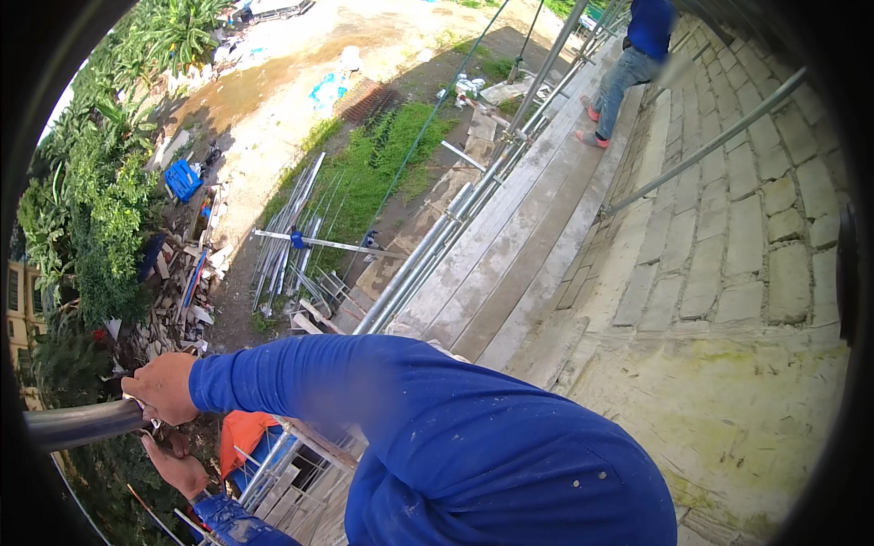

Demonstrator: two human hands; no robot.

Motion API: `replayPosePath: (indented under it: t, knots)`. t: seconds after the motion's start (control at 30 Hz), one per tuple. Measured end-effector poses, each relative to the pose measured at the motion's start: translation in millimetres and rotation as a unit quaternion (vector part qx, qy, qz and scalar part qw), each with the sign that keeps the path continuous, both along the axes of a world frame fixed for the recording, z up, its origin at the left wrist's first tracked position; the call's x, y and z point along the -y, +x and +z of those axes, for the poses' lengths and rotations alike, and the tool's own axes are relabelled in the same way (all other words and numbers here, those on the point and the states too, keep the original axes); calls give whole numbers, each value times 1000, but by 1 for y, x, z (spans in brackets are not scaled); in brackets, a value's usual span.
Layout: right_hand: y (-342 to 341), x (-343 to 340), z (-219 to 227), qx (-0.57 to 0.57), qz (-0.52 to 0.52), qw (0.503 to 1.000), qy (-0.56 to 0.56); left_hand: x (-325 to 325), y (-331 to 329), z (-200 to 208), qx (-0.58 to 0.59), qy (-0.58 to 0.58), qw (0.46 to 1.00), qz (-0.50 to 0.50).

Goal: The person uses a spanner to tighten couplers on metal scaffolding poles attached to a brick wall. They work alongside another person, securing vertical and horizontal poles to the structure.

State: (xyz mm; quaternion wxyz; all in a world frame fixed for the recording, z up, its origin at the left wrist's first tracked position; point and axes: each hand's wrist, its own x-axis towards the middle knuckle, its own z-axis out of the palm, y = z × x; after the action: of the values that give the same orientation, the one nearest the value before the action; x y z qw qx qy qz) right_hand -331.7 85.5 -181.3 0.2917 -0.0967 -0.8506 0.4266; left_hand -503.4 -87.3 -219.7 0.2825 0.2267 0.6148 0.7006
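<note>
My right arm, in a blue sleeve, reaches across to the left side of the view. At its end my right hand (162, 389) is closed over the end of a thick metal pipe (86, 426) that runs in from the left rim. Something small and silvery shows under those fingers, too hidden to name. Just below the pipe is my left hand (179, 466), its fingers partly extended and apart, with nothing visible in it. A blue sleeve with pale smears covers the left forearm (238, 523).
Scaffold planks (510, 246) run beside a block wall (719, 227), with metal tubes (401, 282) along their outer edge. A diagonal pole (710, 141) leans to the wall. A co-worker (628, 73) stands farther along. Far below lie loose pipes (296, 227), debris and an orange sheet (238, 437).
</note>
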Motion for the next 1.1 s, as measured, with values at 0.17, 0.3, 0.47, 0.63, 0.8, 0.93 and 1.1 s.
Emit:
replayPosePath:
  t: [0.17, 0.3, 0.47, 0.63, 0.8, 0.93, 1.1]
  knots:
    - [3, -4, 7, 21, 4, 1000, -3, -5, -19, -1, -17, -27, 999, 2]
    - [-1, -3, 0, 20, 0, 1000, -1, -15, -1, 7, 47, -65, 994, 78]
    - [-3, -2, -4, 25, 3, 1000, -9, -8, 1, 0, 53, -30, 998, 21]
    - [-3, 0, -4, 27, -3, 1000, -4, 3, -7, -14, 60, 22, 998, -23]
    - [0, 4, -3, 17, -7, 1000, -9, -3, -14, -10, 108, -32, 993, 35]
    - [-2, 3, -5, 18, -11, 1000, -10, -17, 15, 5, 88, -51, 992, 74]
    - [-5, 4, -8, 12, -18, 1000, 1, -9, 18, -1, 94, 26, 995, 5]
